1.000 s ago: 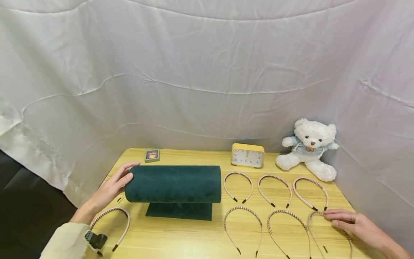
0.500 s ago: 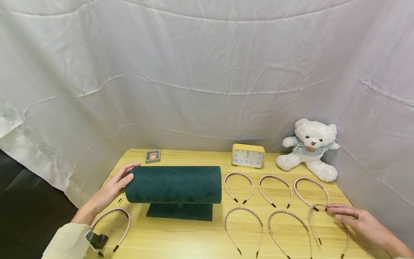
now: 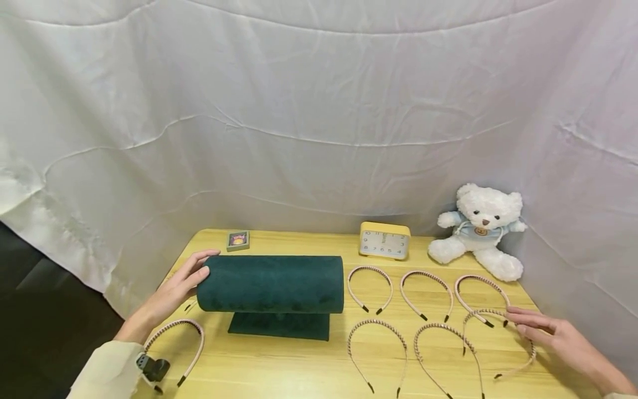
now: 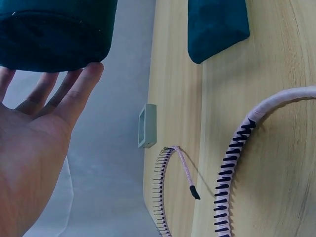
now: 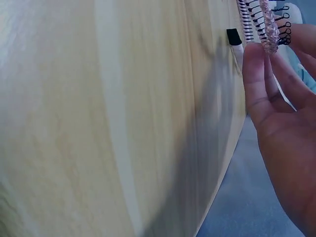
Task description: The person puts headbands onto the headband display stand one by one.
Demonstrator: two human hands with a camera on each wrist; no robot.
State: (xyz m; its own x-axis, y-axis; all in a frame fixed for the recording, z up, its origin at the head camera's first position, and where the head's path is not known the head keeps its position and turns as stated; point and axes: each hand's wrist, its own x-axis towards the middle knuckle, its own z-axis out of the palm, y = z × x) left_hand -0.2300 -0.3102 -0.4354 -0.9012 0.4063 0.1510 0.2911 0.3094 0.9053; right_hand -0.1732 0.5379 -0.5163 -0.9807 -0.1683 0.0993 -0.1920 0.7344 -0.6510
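Note:
My left hand (image 3: 174, 291) rests against the left end of a dark green velvet roll stand (image 3: 271, 284). In the left wrist view its fairly straight fingers (image 4: 81, 94) touch the rim of the roll's end. At the right, my right hand (image 3: 555, 338) pinches a thin headband (image 3: 484, 311) with a spiral-wrapped band, between thumb and fingers. In the right wrist view that headband (image 5: 269, 27) shows black wire loops along it. It overlaps a pink headband (image 3: 480, 277) behind it in the head view. More headbands (image 3: 376, 321) lie flat on the table beside the stand.
Pink headbands (image 3: 369, 268) lie in a back row, thin ones (image 3: 443, 326) in front. Another pink headband (image 3: 199, 343) lies below my left forearm. A small box (image 3: 238, 240), a yellow clock (image 3: 385, 240) and a white teddy bear (image 3: 485, 233) stand at the back, before grey curtains (image 3: 309, 111).
The right hand has moved slightly up and back with the thin headband, whose ends have swung leftward. It now overlaps the pink one more. The left hand stays at the roll.

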